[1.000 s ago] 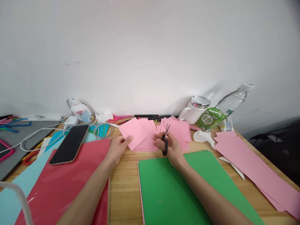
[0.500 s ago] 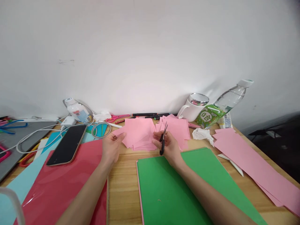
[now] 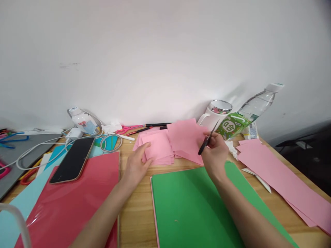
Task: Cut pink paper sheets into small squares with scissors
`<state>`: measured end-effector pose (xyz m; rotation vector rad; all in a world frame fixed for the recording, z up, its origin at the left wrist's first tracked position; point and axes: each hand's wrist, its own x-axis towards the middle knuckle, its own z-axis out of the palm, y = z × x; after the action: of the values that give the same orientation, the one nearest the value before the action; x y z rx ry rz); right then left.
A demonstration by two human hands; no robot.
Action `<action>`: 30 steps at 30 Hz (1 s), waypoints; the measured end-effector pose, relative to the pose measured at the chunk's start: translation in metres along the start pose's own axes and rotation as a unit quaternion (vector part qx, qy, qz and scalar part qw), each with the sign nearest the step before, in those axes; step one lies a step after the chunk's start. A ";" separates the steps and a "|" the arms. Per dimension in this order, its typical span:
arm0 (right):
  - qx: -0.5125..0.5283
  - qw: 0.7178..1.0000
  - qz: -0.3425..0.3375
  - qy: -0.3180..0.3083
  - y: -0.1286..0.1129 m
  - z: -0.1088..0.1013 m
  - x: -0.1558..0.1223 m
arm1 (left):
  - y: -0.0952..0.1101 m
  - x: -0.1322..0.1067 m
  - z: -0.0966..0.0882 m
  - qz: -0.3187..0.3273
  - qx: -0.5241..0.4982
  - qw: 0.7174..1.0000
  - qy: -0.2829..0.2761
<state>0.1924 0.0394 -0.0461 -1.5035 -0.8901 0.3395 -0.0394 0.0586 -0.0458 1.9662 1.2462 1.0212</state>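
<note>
My right hand (image 3: 216, 153) holds black-handled scissors (image 3: 205, 144), blades pointing up and right. Its fingertips also appear to grip a pink paper piece (image 3: 182, 134), raised over the right-hand pink pile (image 3: 188, 154). My left hand (image 3: 137, 165) has thumb and fingers apart at the left edge of a stack of pink paper squares (image 3: 160, 148). It seems to touch the stack without lifting anything. Below my right wrist lie green sheets (image 3: 191, 206).
Left are a phone (image 3: 73, 160) on red sheets (image 3: 85, 203), a looped white cable (image 3: 111, 142) and a small bottle (image 3: 84, 120). A white mug (image 3: 210, 117), green carton (image 3: 230, 127) and leaning water bottle (image 3: 258, 103) stand back right, near long pink strips (image 3: 279, 179).
My right hand has moved right with the scissors and a pink piece. My left hand let go of the pink paper and came right, beside the left stack.
</note>
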 end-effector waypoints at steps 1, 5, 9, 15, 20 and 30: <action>-0.040 0.999 -0.017 0.030 0.003 -0.003 0.005 | -0.004 -0.001 0.001 0.028 0.062 0.998 -0.019; -0.060 0.976 -0.167 0.128 0.001 0.000 0.001 | -0.015 -0.002 0.004 0.074 0.191 0.976 -0.080; 0.084 0.982 -0.137 -0.102 -0.008 0.014 -0.024 | -0.019 -0.002 0.003 0.047 0.194 0.975 -0.098; 0.045 0.966 0.019 -0.255 0.005 0.023 -0.032 | -0.017 -0.002 0.000 0.028 0.143 0.985 -0.095; -0.007 0.962 -0.012 -0.273 0.007 0.021 -0.030 | -0.016 -0.001 0.000 0.021 0.150 0.984 -0.089; 0.013 0.947 0.025 -0.321 0.005 0.024 -0.035 | -0.019 -0.002 0.002 0.030 0.149 0.985 -0.079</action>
<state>0.1551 0.0323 -0.0647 -1.4070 -1.3484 0.9091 -0.0472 0.0638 -0.0632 2.2756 1.3184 0.7212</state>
